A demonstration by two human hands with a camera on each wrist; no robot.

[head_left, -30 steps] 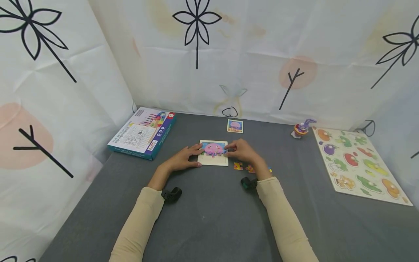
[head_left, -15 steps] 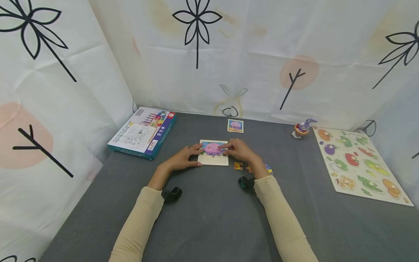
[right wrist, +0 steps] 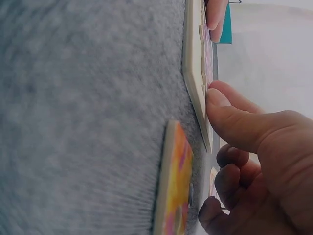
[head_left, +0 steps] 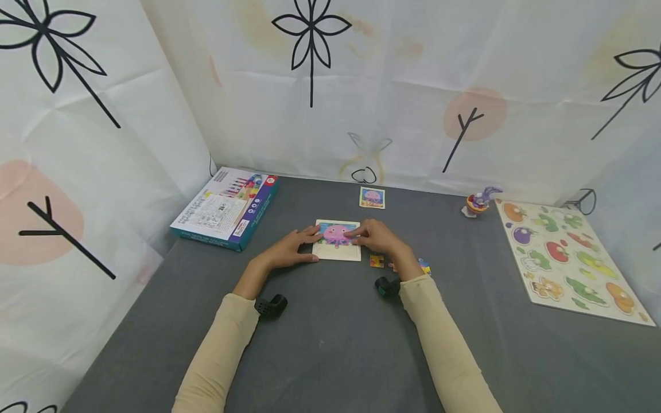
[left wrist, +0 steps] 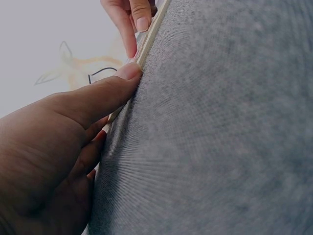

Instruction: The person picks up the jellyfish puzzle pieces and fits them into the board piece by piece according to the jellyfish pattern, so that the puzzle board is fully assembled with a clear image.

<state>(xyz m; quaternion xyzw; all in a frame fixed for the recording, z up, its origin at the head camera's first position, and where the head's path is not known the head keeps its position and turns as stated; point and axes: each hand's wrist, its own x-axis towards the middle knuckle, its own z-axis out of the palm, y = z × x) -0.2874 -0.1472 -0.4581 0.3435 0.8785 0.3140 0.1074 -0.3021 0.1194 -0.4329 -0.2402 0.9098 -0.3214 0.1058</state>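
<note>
A small cream puzzle board (head_left: pixel 335 253) lies on the grey table, bearing a pink octopus picture (head_left: pixel 334 232) in its upper part. My left hand (head_left: pixel 289 250) holds the board's left side, its thumb against the near edge and its fingertips over the picture's left edge. From the other side my right hand (head_left: pixel 381 237) rests thumb and index fingertips on the right part of the picture. In the right wrist view its other fingers are curled, and no piece shows between thumb and index. Loose orange-yellow puzzle pieces (head_left: pixel 377 261) lie near the right wrist, partly hidden by it.
Behind the board lies a small octopus picture card (head_left: pixel 372 198). A teal and white box (head_left: pixel 224 209) stands at the back left. At the right are a purple figurine (head_left: pixel 477 202) and a large vegetable-picture board (head_left: pixel 575 261). White printed cloth (head_left: pixel 248 103) walls the table's back.
My right hand has shifted slightly left, its index fingertip moving from the picture's right edge onto the octopus. The left hand and the board have stayed in place.
</note>
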